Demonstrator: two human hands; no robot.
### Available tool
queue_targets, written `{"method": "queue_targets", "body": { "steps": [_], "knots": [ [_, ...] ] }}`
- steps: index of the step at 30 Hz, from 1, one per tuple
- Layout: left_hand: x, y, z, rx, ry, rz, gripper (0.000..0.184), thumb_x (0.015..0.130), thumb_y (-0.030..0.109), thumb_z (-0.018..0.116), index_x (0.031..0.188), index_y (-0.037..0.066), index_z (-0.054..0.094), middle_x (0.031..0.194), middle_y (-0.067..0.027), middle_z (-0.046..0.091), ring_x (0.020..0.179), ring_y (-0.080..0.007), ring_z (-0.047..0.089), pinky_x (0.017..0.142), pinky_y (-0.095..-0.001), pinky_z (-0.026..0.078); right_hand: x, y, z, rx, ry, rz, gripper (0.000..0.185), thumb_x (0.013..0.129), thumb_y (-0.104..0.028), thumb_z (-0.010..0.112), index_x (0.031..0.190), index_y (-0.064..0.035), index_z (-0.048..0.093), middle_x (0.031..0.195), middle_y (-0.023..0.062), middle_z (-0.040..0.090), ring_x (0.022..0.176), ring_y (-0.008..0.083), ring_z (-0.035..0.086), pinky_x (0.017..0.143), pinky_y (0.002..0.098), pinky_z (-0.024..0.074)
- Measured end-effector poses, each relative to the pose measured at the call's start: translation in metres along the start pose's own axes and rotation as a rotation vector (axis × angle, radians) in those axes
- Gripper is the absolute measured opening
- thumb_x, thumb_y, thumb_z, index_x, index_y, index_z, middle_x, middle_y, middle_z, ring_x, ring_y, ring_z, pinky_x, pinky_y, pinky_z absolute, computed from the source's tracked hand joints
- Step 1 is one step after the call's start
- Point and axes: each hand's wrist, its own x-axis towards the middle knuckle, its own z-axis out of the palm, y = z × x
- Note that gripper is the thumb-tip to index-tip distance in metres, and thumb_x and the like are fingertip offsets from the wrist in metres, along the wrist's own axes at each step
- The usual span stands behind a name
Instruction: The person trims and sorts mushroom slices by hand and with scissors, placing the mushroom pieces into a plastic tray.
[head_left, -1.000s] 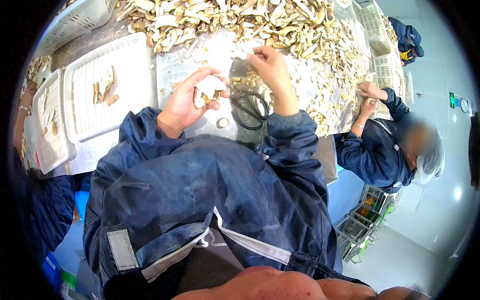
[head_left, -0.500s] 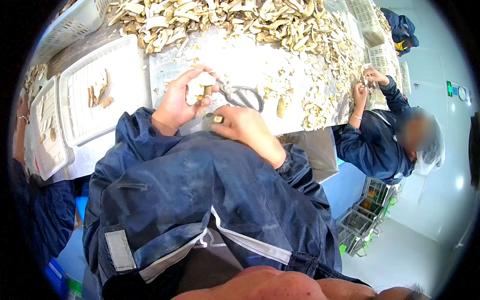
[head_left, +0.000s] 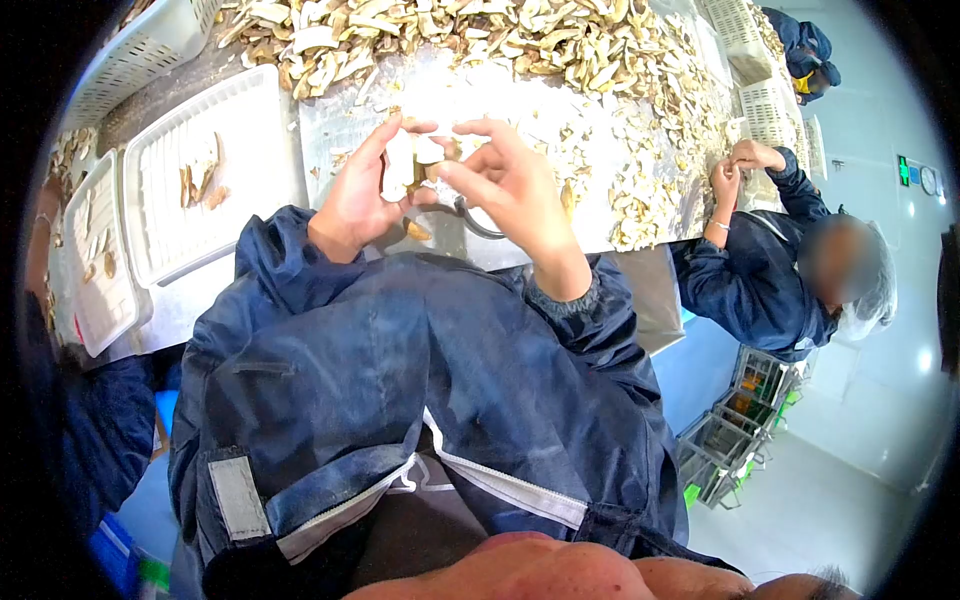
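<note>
Signs: we list one green sign [head_left: 904, 171], white cross-like mark, on the right-hand wall [head_left: 868, 125]. Beside it, we note a round dial [head_left: 929, 181], any figures too small to read. Lettering: we can read none.

Held piece [head_left: 398, 165] — whitish, jacket [head_left: 330, 335] — navy blue

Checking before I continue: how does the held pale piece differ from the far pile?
The pale piece is a single item; the far pile holds many. The pale piece is in the left hand's grip; the far pile lies on the table. Both show pale surfaces.
</note>
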Motion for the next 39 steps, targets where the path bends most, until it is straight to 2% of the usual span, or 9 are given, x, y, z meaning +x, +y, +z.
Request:
{"method": "queue_targets", "body": {
  "steps": [4, 8, 12, 18, 23, 29, 33, 35, 39],
  "knots": [
    [-0.001, 0.003, -0.003, -0.055, -0.008, 0.018, 0.038, 0.104, 0.035, 0.045, 0.123, 0.005, 0.058, 0.117, -0.0127, 0.066, 0.096, -0.0232, 0.069, 0.064, -0.0325, 0.060, 0.003, 0.010, 0.008, -0.357, 0.132, -0.067, 0.021, 0.085, -0.024, 0.074, 0.091, -0.0049, 0.067, 0.067, 0.0129, 0.066, 0.060, 0.0258, 0.068, 0.055, 0.0354, 0.0514],
    [0.002, 0.003, -0.011, -0.050, 0.056, 0.060, 0.035, 0.103, 0.034, 0.049, 0.121, 0.006, 0.059, 0.113, -0.0124, 0.067, 0.095, -0.0236, 0.069, 0.063, -0.0317, 0.058, -0.020, 0.024, 0.018, -0.694, -0.176, -0.050, 0.028, 0.082, -0.031, 0.076, 0.087, -0.0060, 0.066, 0.074, 0.0112, 0.068, 0.068, 0.0304, 0.067, 0.061, 0.0387, 0.0522],
    [0.001, 0.003, -0.005, -0.061, 0.094, 0.113, 0.038, 0.104, 0.037, 0.046, 0.120, 0.005, 0.059, 0.111, -0.0122, 0.067, 0.091, -0.0236, 0.070, 0.057, -0.0290, 0.058, -0.024, 0.038, 0.038, -0.781, -0.323, -0.099, 0.032, 0.081, -0.033, 0.072, 0.093, -0.0050, 0.065, 0.095, 0.0152, 0.066, 0.088, 0.0351, 0.067, 0.071, 0.0458, 0.0538],
    [-0.012, 0.006, -0.002, -0.160, 0.133, 0.130, 0.044, 0.102, 0.045, 0.046, 0.115, 0.006, 0.061, 0.108, -0.0134, 0.068, 0.086, -0.0232, 0.071, 0.054, -0.0297, 0.059, -0.022, 0.033, 0.036, -0.560, -0.228, 0.026, 0.026, 0.081, -0.026, 0.072, 0.088, -0.0029, 0.063, 0.083, 0.0170, 0.069, 0.080, 0.0382, 0.068, 0.069, 0.0450, 0.0532],
    [-0.014, 0.001, -0.003, -0.127, 0.156, 0.161, 0.042, 0.104, 0.043, 0.043, 0.115, 0.008, 0.062, 0.108, -0.0110, 0.068, 0.092, -0.0218, 0.070, 0.061, -0.0308, 0.060, -0.003, 0.016, 0.015, -0.270, 0.030, 0.082, 0.019, 0.088, -0.015, 0.074, 0.087, -0.0002, 0.062, 0.069, 0.0090, 0.066, 0.063, 0.0114, 0.065, 0.060, 0.0245, 0.0502],
    [-0.032, 0.007, 0.020, -0.120, 0.251, 0.104, 0.042, 0.105, 0.043, 0.040, 0.120, 0.009, 0.060, 0.112, -0.0097, 0.068, 0.091, -0.0213, 0.068, 0.064, -0.0324, 0.056, 0.005, -0.018, 0.043, -0.063, 0.170, -0.237, 0.017, 0.088, -0.010, 0.074, 0.095, 0.0010, 0.063, 0.076, 0.0074, 0.066, 0.063, 0.0121, 0.064, 0.059, 0.0249, 0.0494],
    [-0.059, 0.031, 0.003, -0.214, 0.067, 0.218, 0.038, 0.102, 0.038, 0.045, 0.119, 0.007, 0.061, 0.113, -0.0137, 0.066, 0.092, -0.0220, 0.067, 0.065, -0.0325, 0.055, -0.008, -0.001, 0.017, -0.458, -0.137, -0.005, 0.022, 0.085, -0.017, 0.075, 0.101, -0.0044, 0.066, 0.089, 0.0128, 0.066, 0.068, 0.0218, 0.066, 0.062, 0.0320, 0.0524],
    [-0.087, 0.056, 0.013, -0.183, 0.031, 0.358, 0.037, 0.101, 0.032, 0.047, 0.123, 0.005, 0.058, 0.115, -0.0151, 0.065, 0.092, -0.0221, 0.066, 0.064, -0.0303, 0.054, -0.026, 0.020, 0.021, -0.534, -0.215, -0.212, 0.028, 0.082, -0.025, 0.077, 0.101, -0.0073, 0.067, 0.094, 0.0125, 0.066, 0.079, 0.0333, 0.067, 0.071, 0.0409, 0.0544],
    [-0.133, 0.119, 0.007, 0.397, 0.306, 0.820, 0.030, 0.100, 0.025, 0.051, 0.120, 0.003, 0.057, 0.119, -0.0151, 0.063, 0.095, -0.0235, 0.066, 0.068, -0.0314, 0.054, -0.035, 0.035, 0.029, -0.591, -0.297, -0.171, 0.032, 0.081, -0.019, 0.078, 0.110, -0.0106, 0.067, 0.102, 0.0113, 0.062, 0.085, 0.0312, 0.068, 0.074, 0.0395, 0.0546]
  ]
}}
